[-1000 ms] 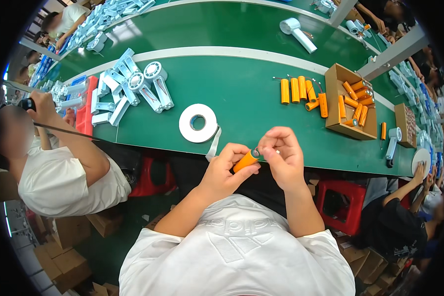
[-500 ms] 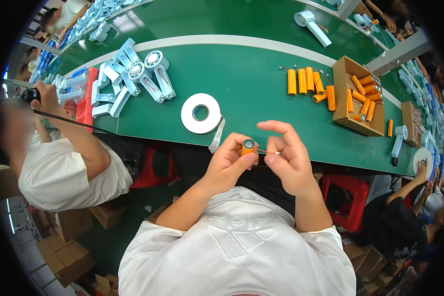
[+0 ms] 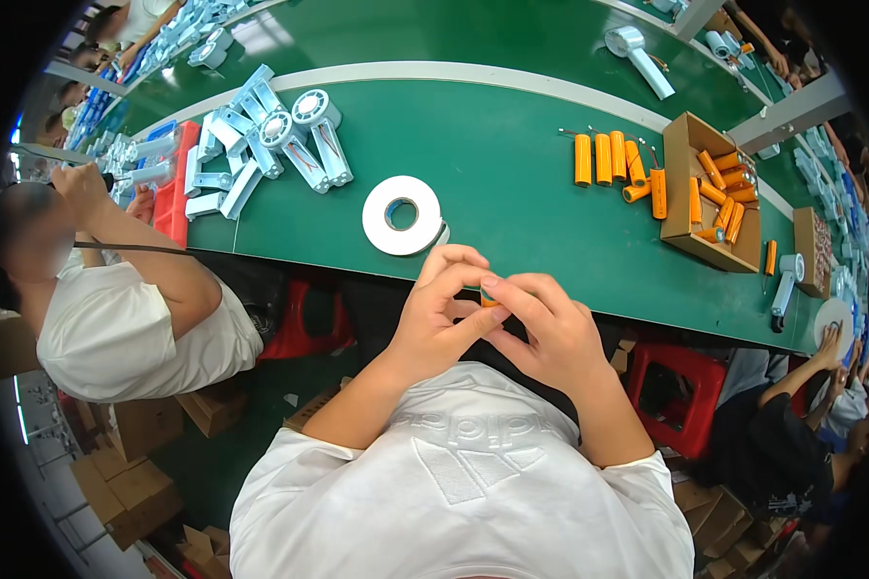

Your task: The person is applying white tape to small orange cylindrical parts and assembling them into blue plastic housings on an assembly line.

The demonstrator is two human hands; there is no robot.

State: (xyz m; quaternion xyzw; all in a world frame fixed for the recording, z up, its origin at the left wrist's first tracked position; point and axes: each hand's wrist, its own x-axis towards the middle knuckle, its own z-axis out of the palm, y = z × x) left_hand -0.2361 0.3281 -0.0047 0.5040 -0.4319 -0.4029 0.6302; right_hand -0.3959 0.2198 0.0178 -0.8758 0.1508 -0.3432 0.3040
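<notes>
Work on one battery (image 3: pixel 489 298) at frame centre appeared part-way: the grip of the left hand (image 3: pixel 433 314) pinched it; the right hand (image 3: pixel 553 333) covered its top, hold there indiscernible. Loose batteries (image 3: pixel 603 158) at upper right, on the desk (image 3: pixel 512 164) and in a box (image 3: pixel 679 159), seemed left to do. The held one showed a small orange patch.

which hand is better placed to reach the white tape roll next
Likely the left hand: it is closer to the white tape roll, while the right hand sits farther right. Both meet at the orange cylinder.
</notes>
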